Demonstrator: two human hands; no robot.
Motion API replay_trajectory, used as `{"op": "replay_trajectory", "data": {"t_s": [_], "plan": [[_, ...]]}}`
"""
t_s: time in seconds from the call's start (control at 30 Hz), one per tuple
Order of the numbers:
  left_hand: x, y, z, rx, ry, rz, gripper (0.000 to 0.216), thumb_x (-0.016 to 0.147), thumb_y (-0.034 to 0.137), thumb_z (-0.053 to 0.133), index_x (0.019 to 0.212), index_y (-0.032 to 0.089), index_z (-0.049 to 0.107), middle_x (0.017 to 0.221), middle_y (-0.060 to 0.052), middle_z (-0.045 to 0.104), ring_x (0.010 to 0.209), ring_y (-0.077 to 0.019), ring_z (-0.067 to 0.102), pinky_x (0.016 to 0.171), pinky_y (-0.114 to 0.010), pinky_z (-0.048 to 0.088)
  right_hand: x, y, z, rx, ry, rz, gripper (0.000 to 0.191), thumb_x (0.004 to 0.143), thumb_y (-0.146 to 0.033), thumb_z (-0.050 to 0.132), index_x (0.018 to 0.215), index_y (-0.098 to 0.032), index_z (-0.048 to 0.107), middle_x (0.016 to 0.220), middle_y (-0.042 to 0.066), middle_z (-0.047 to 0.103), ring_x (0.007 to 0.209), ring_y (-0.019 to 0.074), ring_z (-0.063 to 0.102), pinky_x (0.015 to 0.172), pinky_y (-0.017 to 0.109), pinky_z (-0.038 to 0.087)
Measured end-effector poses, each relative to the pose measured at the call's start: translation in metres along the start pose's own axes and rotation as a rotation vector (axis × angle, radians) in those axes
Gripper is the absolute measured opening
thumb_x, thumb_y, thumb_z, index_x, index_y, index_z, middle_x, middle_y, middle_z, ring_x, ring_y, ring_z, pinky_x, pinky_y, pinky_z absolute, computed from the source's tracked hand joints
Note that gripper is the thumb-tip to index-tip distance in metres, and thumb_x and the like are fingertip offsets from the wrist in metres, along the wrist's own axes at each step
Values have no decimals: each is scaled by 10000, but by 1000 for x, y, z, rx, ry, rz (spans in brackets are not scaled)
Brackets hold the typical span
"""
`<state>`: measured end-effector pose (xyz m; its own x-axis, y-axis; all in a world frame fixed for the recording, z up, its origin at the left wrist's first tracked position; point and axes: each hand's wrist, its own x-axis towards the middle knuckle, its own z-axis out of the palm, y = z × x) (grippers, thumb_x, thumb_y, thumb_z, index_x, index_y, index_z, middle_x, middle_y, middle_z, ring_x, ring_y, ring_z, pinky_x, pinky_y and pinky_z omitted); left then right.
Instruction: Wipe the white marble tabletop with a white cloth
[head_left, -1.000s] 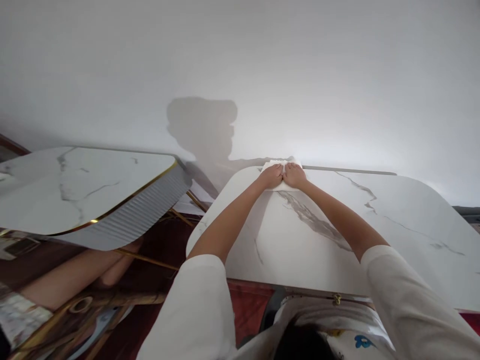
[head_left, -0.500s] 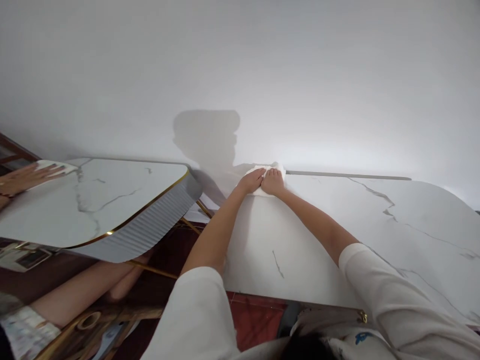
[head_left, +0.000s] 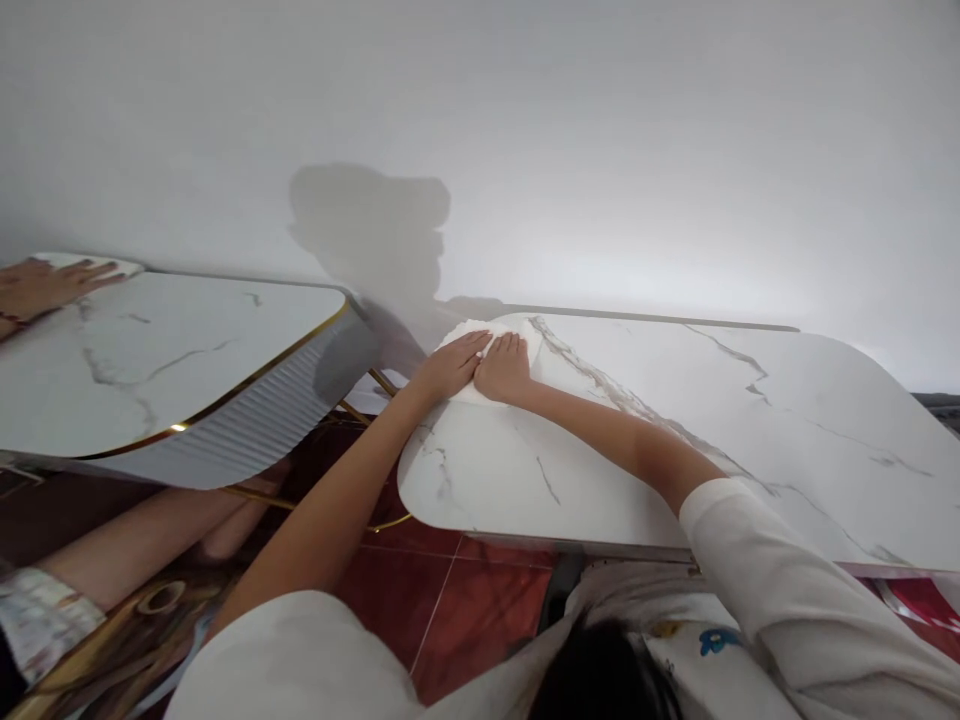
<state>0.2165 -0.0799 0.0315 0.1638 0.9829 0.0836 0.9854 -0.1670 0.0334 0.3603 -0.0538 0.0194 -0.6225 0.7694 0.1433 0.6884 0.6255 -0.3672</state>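
A folded white cloth (head_left: 470, 394) lies on the left part of a white marble-patterned table (head_left: 637, 480), near its back edge. My left hand (head_left: 453, 366) presses down on the cloth with its fingers close together, pointing right. Right beside it, my right hand (head_left: 504, 368) holds the same cloth, fingers together and bent over it. Both hands nearly touch at the fingertips, and their palms are hidden against the cloth.
A white wall (head_left: 600, 150) rises behind. To the left, across a gap, stands a second marble-patterned table (head_left: 187, 370) with gold trim and a ribbed side. Another person's hand (head_left: 45, 288) rests on a white cloth (head_left: 124, 266) there. Red floor tiles (head_left: 450, 600) show below.
Both my hands and the cloth have slid left along the table, uncovering a grey vein in its pattern. The view has shifted, and the other person's hand stays on its cloth.
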Motion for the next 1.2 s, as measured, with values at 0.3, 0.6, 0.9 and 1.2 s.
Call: {"op": "replay_trajectory", "data": {"t_s": [0.3, 0.6, 0.9, 1.2], "plan": [[-78, 44, -20, 20, 5, 3, 577, 907, 340, 215, 1433, 180, 392, 1480, -48, 425, 1382, -216, 360, 1171, -415, 276, -69, -32, -3, 38, 39, -105, 602, 926, -216, 263, 1370, 187, 319, 1436, 341, 343, 1368, 412, 318, 1141, 557, 183], [-140, 98, -30, 61, 1, -67, 571, 911, 334, 224, 1446, 199, 371, 1493, -51, 404, 1383, -221, 364, 1170, -428, 292, -142, -42, -16, 105, 37, -179, 604, 900, -214, 310, 1368, 165, 349, 1435, 325, 350, 1363, 406, 336, 1143, 579, 186], [-129, 146, -14, 83, -14, -98, 562, 885, 250, 251, 1414, 161, 414, 1469, -56, 439, 1375, -207, 375, 1173, -417, 296, -177, 2, -26, 198, 54, -202, 642, 874, -260, 377, 1375, 140, 361, 1456, 308, 333, 1376, 391, 321, 1138, 551, 209], [-55, 116, -4, 31, -13, -117, 550, 871, 241, 268, 1371, 123, 464, 1466, -69, 444, 1376, -193, 370, 1167, -386, 286, -110, 33, -25, 87, 1, -132, 626, 918, -266, 321, 1407, 125, 311, 1478, 290, 329, 1391, 373, 286, 1141, 470, 194]]}}
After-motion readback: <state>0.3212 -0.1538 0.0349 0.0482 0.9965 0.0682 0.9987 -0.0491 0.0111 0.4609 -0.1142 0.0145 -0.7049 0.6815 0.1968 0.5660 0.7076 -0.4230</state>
